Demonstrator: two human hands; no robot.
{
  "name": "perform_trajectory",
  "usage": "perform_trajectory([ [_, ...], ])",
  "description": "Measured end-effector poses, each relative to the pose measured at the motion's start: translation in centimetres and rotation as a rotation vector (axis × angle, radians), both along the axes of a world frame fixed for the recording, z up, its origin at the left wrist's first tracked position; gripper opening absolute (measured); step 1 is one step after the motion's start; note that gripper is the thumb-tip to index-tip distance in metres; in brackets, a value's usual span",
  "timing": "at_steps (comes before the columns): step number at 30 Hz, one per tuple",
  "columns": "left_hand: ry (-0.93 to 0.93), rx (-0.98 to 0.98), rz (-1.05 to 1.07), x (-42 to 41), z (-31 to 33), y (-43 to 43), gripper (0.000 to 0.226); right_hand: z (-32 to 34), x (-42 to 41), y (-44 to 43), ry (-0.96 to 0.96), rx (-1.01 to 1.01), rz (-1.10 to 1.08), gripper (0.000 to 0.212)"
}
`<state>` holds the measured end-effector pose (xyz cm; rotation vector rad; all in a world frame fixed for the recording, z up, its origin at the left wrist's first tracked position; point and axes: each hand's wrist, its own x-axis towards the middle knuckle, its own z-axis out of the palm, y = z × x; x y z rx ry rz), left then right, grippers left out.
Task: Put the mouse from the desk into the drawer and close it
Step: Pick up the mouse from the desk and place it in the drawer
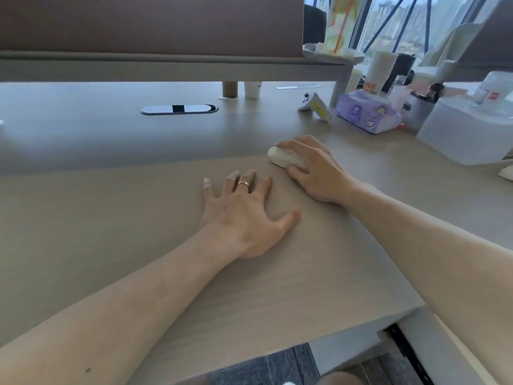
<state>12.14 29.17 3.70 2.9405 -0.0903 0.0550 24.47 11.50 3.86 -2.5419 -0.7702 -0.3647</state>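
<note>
head view: gripping stage, first step of the task. right hand (pixel 313 169) draped over the white mouse (pixel 286 157), fingers curling across the top and far side, thumb pressing the near side; closing on it but not lifting yet, mouse sitting flat on the desk (pixel 111 218). mouse lying just past 1 o'clock from the left hand (pixel 244 215), close beside it but not touching. left hand lying palm down, fingers spread wide, holding nothing, just bracing on the desk top. ring (pixel 243 183) showing on one finger.

clutter sitting well apart at 1 to 2 o'clock from the mouse: purple tissue pack (pixel 366 113), white controller (pixel 315 105), white box (pixel 466 134). not obstructing the lift path.

drawer itself not showing clearly; only a dark gap with a rail (pixel 408 354) under the desk edge at 5 o'clock from the mouse, probably the drawer zone, but open or shut cannot be told.

next move, judging from this: firming the pinch, lifting clear, carrying back toward 5 o'clock below the desk edge. likely needing the left hand freed for pulling and later pushing the drawer front. smooth shell, so squeezing the sides rather than only the top.
</note>
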Motion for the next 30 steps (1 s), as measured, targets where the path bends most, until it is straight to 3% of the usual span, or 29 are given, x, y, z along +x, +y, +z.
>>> perform_trajectory([
  [11,-0.044,-0.021,0.001,-1.0,0.5,-0.1,0.092,1.5,-6.9,-2.7,-0.049,0.068,-0.046,0.046],
  [18,-0.043,0.006,-0.021,-3.7,0.8,-1.3,0.086,1.5,-14.5,-10.0,-0.017,0.033,-0.07,0.046],
  [30,-0.017,-0.051,-0.333,-9.6,1.3,-15.3,0.097,3.1,-25.6,-25.1,-0.053,0.054,-0.328,0.045],
])
